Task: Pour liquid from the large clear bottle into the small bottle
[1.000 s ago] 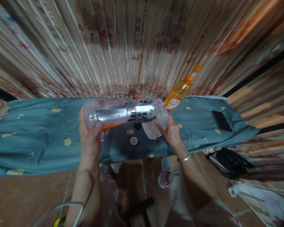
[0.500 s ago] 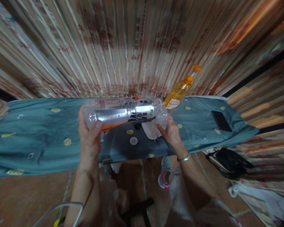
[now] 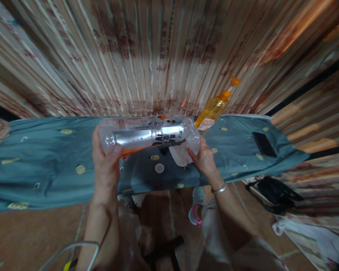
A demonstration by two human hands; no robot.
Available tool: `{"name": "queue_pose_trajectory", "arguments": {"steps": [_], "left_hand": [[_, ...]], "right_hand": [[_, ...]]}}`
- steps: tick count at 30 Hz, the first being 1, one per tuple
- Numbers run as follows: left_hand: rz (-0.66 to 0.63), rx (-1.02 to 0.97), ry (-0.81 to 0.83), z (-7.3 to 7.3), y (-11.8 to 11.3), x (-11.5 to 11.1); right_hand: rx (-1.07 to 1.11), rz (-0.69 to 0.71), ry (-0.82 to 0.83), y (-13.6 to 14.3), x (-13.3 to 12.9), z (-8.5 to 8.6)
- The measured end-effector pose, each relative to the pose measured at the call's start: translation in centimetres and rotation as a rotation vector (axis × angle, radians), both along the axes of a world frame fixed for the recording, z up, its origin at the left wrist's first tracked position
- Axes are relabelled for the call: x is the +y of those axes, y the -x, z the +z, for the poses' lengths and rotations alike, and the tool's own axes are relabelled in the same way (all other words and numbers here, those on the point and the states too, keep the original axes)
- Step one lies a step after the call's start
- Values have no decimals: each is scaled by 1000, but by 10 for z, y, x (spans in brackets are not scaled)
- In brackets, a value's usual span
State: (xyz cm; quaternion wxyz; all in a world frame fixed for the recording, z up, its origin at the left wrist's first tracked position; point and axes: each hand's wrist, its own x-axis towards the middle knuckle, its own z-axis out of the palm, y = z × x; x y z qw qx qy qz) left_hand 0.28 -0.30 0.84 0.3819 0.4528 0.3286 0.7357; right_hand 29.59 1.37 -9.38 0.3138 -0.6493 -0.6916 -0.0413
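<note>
At the left of the frame, the teal pineapple-print cloth (image 3: 56, 146) runs over the bench toward my left hand (image 3: 106, 158), which is clamped on the base end of a large clear plastic bottle (image 3: 135, 137), thumb on the near side and fingers curled around the far side and underneath. The bottle lies sideways in the middle of the frame, its long axis running nearly level from one hand to the other, so neither is nearer: each has an end. Below it on the cloth are a small round translucent cap (image 3: 159, 168) and, partly hidden, a white tissue (image 3: 180, 156). My right hand (image 3: 205, 158) closes thumb and fingers on the bottle's rounded right end; I cannot tell how hard it presses. Just beyond that end stands an amber pump bottle (image 3: 214, 109), and farther right lies a black smartphone (image 3: 264, 144).
</note>
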Motion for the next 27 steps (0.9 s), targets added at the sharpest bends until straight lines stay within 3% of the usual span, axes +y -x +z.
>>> {"name": "queue_pose_trajectory", "arguments": {"steps": [14,27], "left_hand": [[-6,81,-42,-3,3,1],[-3,29,-61,1,1,1]], "right_hand": [[-9,19,-9,0,0,0],[6,22,11,0,-1,0]]}}
